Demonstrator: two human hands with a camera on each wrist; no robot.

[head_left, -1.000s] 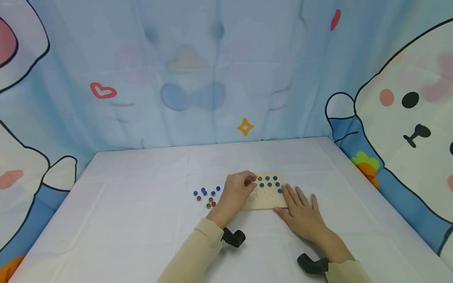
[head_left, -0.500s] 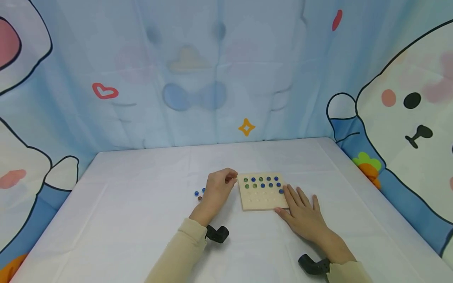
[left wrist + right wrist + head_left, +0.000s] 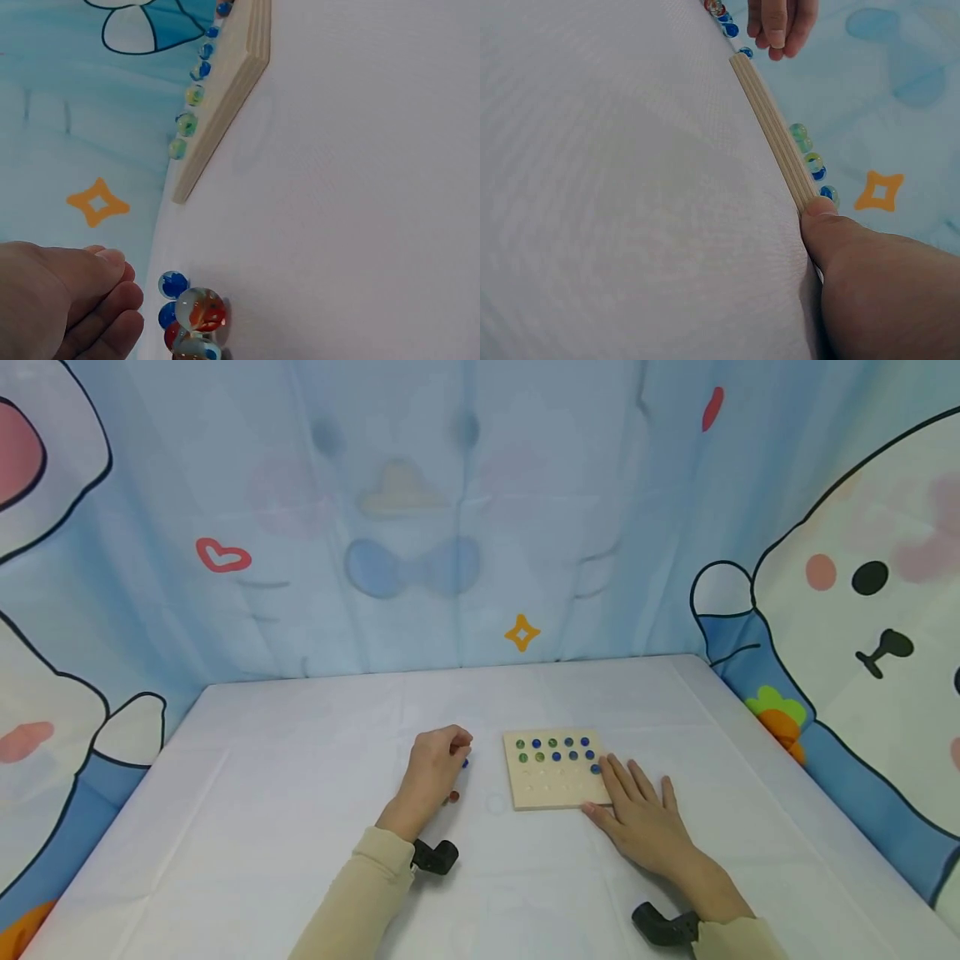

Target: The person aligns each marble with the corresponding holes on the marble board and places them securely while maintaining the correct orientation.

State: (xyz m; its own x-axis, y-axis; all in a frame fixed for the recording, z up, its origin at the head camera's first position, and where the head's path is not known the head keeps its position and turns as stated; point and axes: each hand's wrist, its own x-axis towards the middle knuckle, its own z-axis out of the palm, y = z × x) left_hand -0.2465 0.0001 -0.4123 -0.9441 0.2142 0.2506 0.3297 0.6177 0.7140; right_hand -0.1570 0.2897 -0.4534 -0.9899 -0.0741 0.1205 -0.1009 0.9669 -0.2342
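Table (image 3: 300, 860), draped in white cloth, is filling the lower half of the head view; a pale blue cartoon curtain (image 3: 420, 510) is hanging behind and to both sides of it.

Wooden board (image 3: 558, 781) is lying flat on the cloth, right of centre, with rows of shallow dimples. Marbles on the board (image 3: 552, 743) are sitting in its far rows, blue and green ones; the near rows are showing bare dimples. In the left wrist view the board edge (image 3: 225, 97) is running diagonally with marbles lined along its top.

Right hand (image 3: 637, 814) is lying flat, fingers straight and spread, holding nothing. Its fingertips are resting on the board's near right corner, and the thumb (image 3: 832, 236) is pressing against the board's edge in the right wrist view.

Left hand (image 3: 431, 768) is hovering left of the board, well apart from it, over a small cluster of loose marbles (image 3: 191, 315) on the cloth. Its fingers are curled loosely downward, tips close together just beside the cluster. I cannot tell whether a marble is pinched between them; the left wrist view is showing the fingers (image 3: 105, 292) next to the marbles, none visibly gripped.

Loose marbles are blue, red-orange and clear, touching one another.
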